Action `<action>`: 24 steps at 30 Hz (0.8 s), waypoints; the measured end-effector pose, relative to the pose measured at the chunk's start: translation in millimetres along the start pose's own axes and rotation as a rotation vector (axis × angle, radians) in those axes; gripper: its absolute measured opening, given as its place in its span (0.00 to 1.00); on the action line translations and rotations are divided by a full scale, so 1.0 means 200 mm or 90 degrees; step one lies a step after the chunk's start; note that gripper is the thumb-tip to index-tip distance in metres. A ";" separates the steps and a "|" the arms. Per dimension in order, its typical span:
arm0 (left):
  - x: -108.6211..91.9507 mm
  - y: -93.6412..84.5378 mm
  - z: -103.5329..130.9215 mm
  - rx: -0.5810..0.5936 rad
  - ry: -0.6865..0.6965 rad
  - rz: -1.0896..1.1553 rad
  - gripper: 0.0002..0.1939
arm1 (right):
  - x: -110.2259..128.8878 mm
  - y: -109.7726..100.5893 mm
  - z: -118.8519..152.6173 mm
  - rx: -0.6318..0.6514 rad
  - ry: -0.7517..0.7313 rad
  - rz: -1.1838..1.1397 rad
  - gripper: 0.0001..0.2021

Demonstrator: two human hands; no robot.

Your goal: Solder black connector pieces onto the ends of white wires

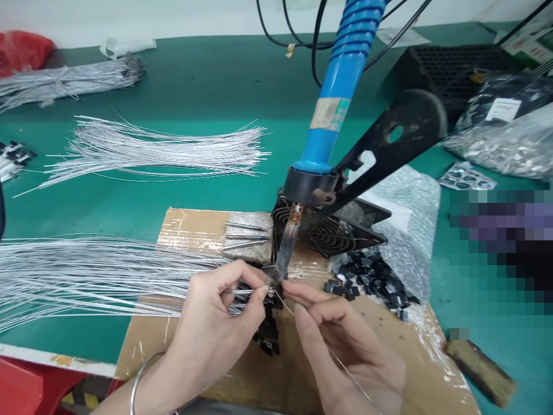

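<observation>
While pinching a small wire end (pixel 271 291) with the left hand (pixel 211 323), thumb and finger nearly together, holding a thin strand (pixel 343 364) in the loosely curled right hand (pixel 354 346). Looks like soldering, tbh, right at the tip of the soldering iron (pixel 332 112), above the cardboard (pixel 194 225). Pointing rightward, roughly level, long axis left to right. Probably calls for steady fingers and a bit more strand next.

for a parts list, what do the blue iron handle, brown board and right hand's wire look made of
Blue iron handle: probably plastic, smooth and glossy, with raised rings. Brown board: likely cardboard under clear film, given shiny wrinkles. Wire: probably bare metal, judging by its thin silvery gleam.
</observation>
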State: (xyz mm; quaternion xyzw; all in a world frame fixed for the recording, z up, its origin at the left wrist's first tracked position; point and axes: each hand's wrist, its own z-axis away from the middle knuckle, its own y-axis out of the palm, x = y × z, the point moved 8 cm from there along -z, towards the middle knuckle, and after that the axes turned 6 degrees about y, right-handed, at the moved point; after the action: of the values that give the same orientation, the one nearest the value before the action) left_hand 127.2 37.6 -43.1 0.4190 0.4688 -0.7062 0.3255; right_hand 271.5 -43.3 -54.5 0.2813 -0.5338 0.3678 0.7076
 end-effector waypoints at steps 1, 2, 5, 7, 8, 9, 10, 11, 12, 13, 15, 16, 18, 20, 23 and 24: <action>0.00 0.00 0.00 0.001 0.001 -0.001 0.08 | 0.00 0.00 0.00 -0.002 -0.003 0.004 0.12; 0.00 0.00 0.00 0.002 0.001 -0.003 0.08 | 0.00 0.00 0.00 -0.003 -0.008 0.006 0.12; 0.00 0.00 0.00 0.000 0.005 -0.014 0.08 | 0.00 0.00 0.00 -0.003 -0.021 0.002 0.11; 0.00 0.00 0.00 0.002 0.010 -0.021 0.09 | 0.00 0.00 0.00 -0.002 -0.025 0.003 0.11; 0.00 0.00 0.00 0.002 0.014 -0.025 0.09 | -0.01 0.00 0.00 -0.003 -0.026 0.006 0.11; -0.01 0.00 -0.01 0.002 0.018 -0.029 0.09 | -0.01 0.00 0.00 -0.003 -0.030 0.010 0.11; -0.01 0.00 -0.01 0.000 0.022 -0.031 0.09 | -0.01 0.00 0.00 -0.004 -0.035 0.016 0.11; -0.01 0.00 -0.01 -0.003 0.024 -0.032 0.09 | -0.01 0.00 0.00 -0.007 -0.042 0.022 0.11; -0.01 0.00 -0.01 -0.008 0.025 -0.032 0.09 | -0.01 0.00 0.01 -0.009 -0.049 0.025 0.11; -0.01 0.00 -0.01 -0.011 0.024 -0.030 0.09 | -0.01 0.00 0.01 -0.009 -0.055 0.027 0.11; -0.01 0.00 -0.02 -0.011 0.018 -0.022 0.09 | -0.01 -0.01 0.00 -0.009 -0.059 0.031 0.11; -0.01 0.00 -0.02 -0.010 0.016 -0.019 0.08 | -0.02 -0.01 0.00 -0.008 -0.056 0.034 0.12; -0.01 0.01 -0.01 -0.005 0.015 -0.017 0.08 | -0.02 -0.01 0.00 -0.010 -0.051 0.041 0.13; -0.01 0.01 -0.01 -0.003 0.017 -0.022 0.09 | -0.02 -0.01 0.00 -0.015 -0.055 0.048 0.12; -0.02 0.00 -0.01 -0.003 0.025 -0.030 0.09 | -0.01 -0.01 0.00 -0.014 -0.069 0.055 0.12; -0.02 0.00 0.00 -0.003 0.027 -0.031 0.09 | -0.01 -0.01 0.00 -0.014 -0.072 0.057 0.12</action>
State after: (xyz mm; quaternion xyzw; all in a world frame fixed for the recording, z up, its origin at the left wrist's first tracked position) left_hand 129.2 38.5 -40.0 0.4215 0.4875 -0.7038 0.2989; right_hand 273.1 -44.5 -56.1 0.2696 -0.5888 0.3769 0.6622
